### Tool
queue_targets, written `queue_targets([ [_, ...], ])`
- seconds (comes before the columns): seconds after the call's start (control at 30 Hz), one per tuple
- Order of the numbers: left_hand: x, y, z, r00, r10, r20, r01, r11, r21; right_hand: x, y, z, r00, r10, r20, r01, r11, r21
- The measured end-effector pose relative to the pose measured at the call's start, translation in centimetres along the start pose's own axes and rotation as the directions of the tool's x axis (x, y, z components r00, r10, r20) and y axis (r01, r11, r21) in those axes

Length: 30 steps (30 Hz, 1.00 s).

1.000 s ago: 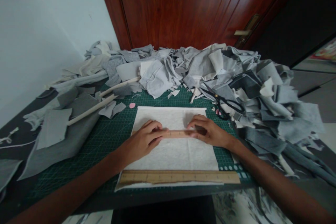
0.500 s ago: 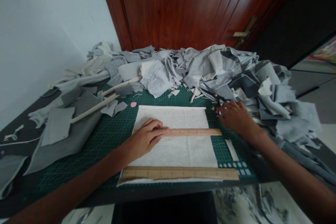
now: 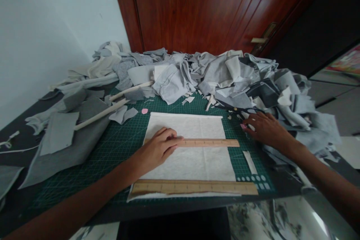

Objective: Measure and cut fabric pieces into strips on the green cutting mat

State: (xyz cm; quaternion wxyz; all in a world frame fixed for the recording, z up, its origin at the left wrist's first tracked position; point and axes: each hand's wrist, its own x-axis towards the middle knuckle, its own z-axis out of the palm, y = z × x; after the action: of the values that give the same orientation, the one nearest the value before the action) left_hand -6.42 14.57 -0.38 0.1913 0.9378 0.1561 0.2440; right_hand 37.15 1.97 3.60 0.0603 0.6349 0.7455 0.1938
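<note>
Scissors and pink bit at my right fingertips, ruler under my left

My right hand (image 3: 266, 127) is at the scissors (image 3: 235, 109): they lie just to its left, blades pointing left and away from me, handle loops partly behind my fingers. A pink piece (image 3: 243, 126) sits right by those fingertips; I can't tell whether I grip either. My left hand (image 3: 159, 148) is much farther from both, fingers drawn close together, holding the narrow ruler (image 3: 209, 143) against the white cloth (image 3: 194, 165). That ruler runs left to right, its free end past the cloth's right edge. The wide ruler (image 3: 236, 187) lies roughly parallel, along the cloth's near edge.

Fabric scraps (image 3: 312, 99) crowd up behind and beside my right hand. Between it and the ruler's end, the green mat (image 3: 234, 157) shows bare, with a small pale strip (image 3: 250, 162) lying nearer to me.
</note>
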Motion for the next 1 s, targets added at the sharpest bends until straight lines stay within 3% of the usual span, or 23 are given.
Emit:
queue_targets([
  [0.2, -0.2, 0.9, -0.1, 0.998, 0.014, 0.068, -0.025, 0.988, 0.154, 0.8, 0.5, 0.4, 0.993, -0.113, 0.027, 0.108, 0.986, 0.125],
  [0.43, -0.8, 2.9, -1.0, 0.983, -0.006, 0.181, -0.038, 0.969, 0.243, 0.2, 0.4, 1.1, 0.996, -0.030, 0.080, 0.020, 0.993, 0.118],
  [0.57, -1.2, 2.8, -1.0, 0.988, 0.023, 0.153, -0.062, 0.966, 0.250, -0.2, 0.8, 1.1, 0.994, -0.058, 0.091, 0.040, 0.981, 0.188],
  [0.77, -1.7, 3.0, -0.7, 0.989, 0.003, 0.147, -0.055, 0.936, 0.347, -1.4, 1.3, 0.4, 0.988, -0.136, 0.068, 0.094, 0.898, 0.431],
  [1.0, -2.6, 2.6, -0.4, 0.990, 0.029, 0.135, -0.089, 0.882, 0.464, -2.6, 0.5, 1.0, 1.000, -0.017, -0.006, 0.018, 0.912, 0.410],
])
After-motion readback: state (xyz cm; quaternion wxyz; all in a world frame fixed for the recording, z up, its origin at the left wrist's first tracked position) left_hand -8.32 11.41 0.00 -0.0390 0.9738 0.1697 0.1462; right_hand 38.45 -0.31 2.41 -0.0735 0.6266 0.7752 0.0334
